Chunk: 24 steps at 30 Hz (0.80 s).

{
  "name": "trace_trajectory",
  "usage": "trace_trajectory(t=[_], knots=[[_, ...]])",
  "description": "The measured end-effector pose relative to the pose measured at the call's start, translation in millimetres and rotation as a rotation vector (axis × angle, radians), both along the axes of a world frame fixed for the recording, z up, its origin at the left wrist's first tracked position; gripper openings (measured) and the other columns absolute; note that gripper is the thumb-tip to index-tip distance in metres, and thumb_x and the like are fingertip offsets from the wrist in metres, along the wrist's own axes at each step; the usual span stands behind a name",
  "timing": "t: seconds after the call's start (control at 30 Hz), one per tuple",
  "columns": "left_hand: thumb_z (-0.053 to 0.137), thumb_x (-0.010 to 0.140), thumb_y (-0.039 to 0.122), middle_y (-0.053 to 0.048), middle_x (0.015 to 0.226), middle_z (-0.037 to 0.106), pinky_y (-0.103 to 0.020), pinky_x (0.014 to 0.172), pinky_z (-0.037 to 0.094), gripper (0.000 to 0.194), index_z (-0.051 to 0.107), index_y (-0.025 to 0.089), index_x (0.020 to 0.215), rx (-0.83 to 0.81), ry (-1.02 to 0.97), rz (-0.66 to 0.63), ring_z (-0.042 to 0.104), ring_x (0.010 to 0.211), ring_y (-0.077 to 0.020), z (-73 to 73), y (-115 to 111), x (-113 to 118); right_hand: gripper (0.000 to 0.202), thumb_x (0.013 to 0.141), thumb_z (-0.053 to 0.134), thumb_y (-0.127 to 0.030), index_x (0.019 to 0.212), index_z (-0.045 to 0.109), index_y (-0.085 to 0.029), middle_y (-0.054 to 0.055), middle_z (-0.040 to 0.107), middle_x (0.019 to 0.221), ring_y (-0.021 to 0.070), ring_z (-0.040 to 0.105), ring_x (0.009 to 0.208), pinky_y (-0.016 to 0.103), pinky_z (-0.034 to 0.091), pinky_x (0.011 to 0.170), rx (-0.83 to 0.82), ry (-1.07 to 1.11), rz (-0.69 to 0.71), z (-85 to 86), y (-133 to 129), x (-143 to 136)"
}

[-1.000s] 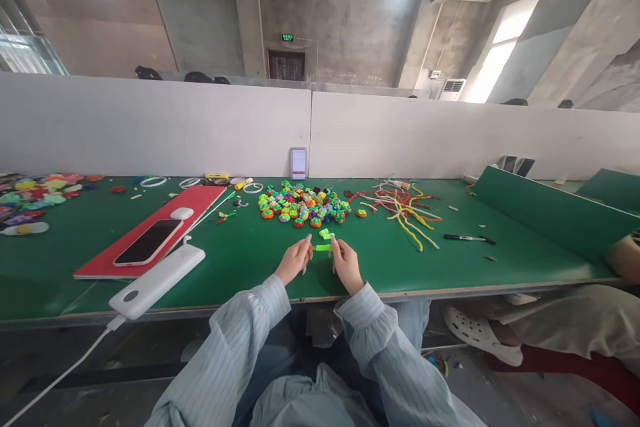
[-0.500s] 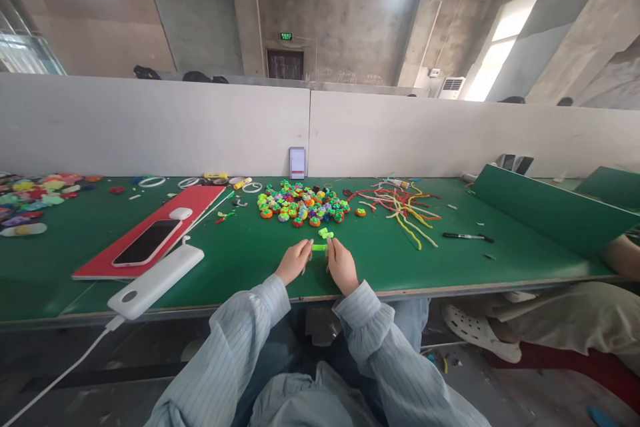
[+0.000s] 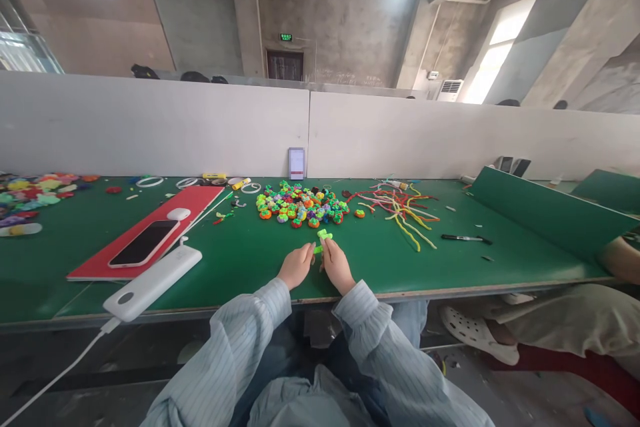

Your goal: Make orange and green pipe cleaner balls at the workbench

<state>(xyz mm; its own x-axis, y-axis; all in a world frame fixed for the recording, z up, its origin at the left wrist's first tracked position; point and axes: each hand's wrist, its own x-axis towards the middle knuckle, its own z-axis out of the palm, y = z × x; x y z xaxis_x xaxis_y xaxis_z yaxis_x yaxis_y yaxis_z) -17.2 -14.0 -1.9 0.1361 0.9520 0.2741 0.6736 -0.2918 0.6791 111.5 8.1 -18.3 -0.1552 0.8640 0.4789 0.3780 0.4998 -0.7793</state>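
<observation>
A short bright green strip [image 3: 317,249] is pinched between my left hand [image 3: 296,266] and my right hand [image 3: 338,267], low over the green table near its front edge. The fingertips of both hands are close together, with only a little of the strip showing between them. Just beyond my right fingertips lie light green pieces [image 3: 325,234]. Farther back is a pile of small colourful knotted pieces [image 3: 300,203], with one orange and green piece [image 3: 359,213] apart at its right.
Coloured fuzzy stems [image 3: 410,213] and a black pen [image 3: 466,238] lie to the right. At left are a red board [image 3: 105,257] with a phone [image 3: 145,243], and a white power bank [image 3: 153,283]. A green divider [image 3: 545,213] and another person's arm [image 3: 620,259] are at far right.
My two hands have come closer together, the right one moving left, so less of the green strip shows between them. The view has shifted slightly.
</observation>
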Motion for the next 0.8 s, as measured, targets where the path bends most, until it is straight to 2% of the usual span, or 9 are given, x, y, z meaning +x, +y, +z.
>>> trace_trajectory(t=[0.17, 0.3, 0.47, 0.67, 0.8], knots=[[0.025, 0.091, 0.034, 0.001, 0.052, 0.047, -0.025, 0.053, 0.029, 0.034, 0.039, 0.021, 0.063, 0.001, -0.015, 0.021, 0.049, 0.051, -0.0147, -1.4, 1.2, 3.1, 0.026, 0.091, 0.032, -0.034, 0.073, 0.046, -0.022, 0.002, 0.045, 0.077, 0.0116, 0.049, 0.053, 0.025, 0.043, 0.049, 0.005, 0.003, 0.009, -0.3, -1.1, -3.6], [0.024, 0.091, 0.033, 0.002, 0.05, 0.045, -0.024, 0.051, 0.028, 0.034, 0.038, 0.021, 0.062, 0.001, -0.043, 0.035, 0.047, 0.048, -0.0141, -2.9, 1.9, 1.8, 0.025, 0.091, 0.03, -0.033, 0.076, 0.048, -0.022, 0.004, 0.044, 0.084, 0.0136, 0.052, 0.061, 0.027, 0.047, 0.057, 0.012, 0.024, -0.01, -0.6, -5.0, -11.7], [0.026, 0.09, 0.034, 0.003, 0.046, 0.042, -0.024, 0.048, 0.028, 0.035, 0.038, 0.021, 0.06, -0.006, -0.095, 0.03, 0.045, 0.043, -0.0129, -3.1, 1.4, 1.1, 0.026, 0.091, 0.031, -0.033, 0.074, 0.047, -0.022, 0.004, 0.044, 0.082, 0.0161, 0.051, 0.067, 0.031, 0.047, 0.066, 0.026, 0.056, -0.03, 1.0, -7.5, -17.3], [0.023, 0.09, 0.042, 0.005, 0.043, 0.04, -0.023, 0.047, 0.031, 0.038, 0.039, 0.021, 0.062, -0.023, -0.199, 0.012, 0.044, 0.039, -0.0114, -6.2, 3.6, -0.7, 0.034, 0.091, 0.031, -0.039, 0.065, 0.045, -0.022, 0.002, 0.044, 0.072, 0.0161, 0.051, 0.068, 0.031, 0.047, 0.067, 0.01, 0.102, 0.002, 4.3, -8.4, -11.7], [0.024, 0.089, 0.041, 0.006, 0.044, 0.039, -0.023, 0.045, 0.031, 0.037, 0.039, 0.02, 0.062, -0.03, -0.246, 0.02, 0.042, 0.04, -0.0107, -9.0, 6.4, -3.1, 0.025, 0.086, 0.042, -0.042, 0.076, 0.051, -0.02, 0.002, 0.047, 0.08, 0.014, 0.054, 0.064, 0.028, 0.049, 0.061, -0.019, 0.11, 0.048, 1.2, -10.2, -10.5]])
